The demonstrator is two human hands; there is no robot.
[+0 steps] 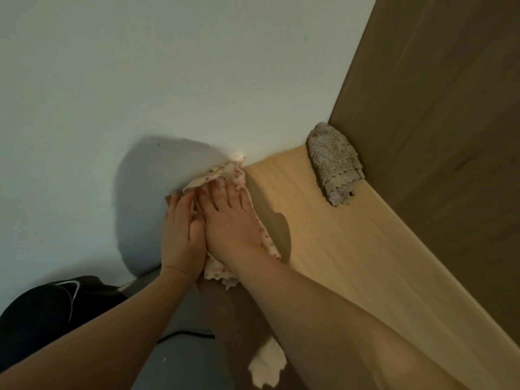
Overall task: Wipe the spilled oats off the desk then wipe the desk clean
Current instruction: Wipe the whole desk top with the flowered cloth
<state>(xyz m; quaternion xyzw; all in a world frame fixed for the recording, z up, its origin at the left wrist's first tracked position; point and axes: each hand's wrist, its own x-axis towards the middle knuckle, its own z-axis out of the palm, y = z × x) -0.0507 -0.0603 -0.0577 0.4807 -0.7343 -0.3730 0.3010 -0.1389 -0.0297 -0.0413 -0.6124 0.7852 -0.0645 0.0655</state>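
Note:
A pale cloth with small red dots (239, 170) lies on the left edge of the light wooden desk (337, 235), close to the white wall. My right hand (230, 220) presses flat on the cloth with spread, straight fingers. My left hand (181, 235) sits beside it at the desk's edge, palm cupped against the cloth's side and fingers fairly straight. No loose oats show on the bare desk surface.
A grey-beige fuzzy rag (334, 164) lies folded at the desk's back corner against a dark brown panel (436, 122). Below the desk are a black bag (36, 313), a dark cable (185, 334) and a pale scrap of cloth (267, 367).

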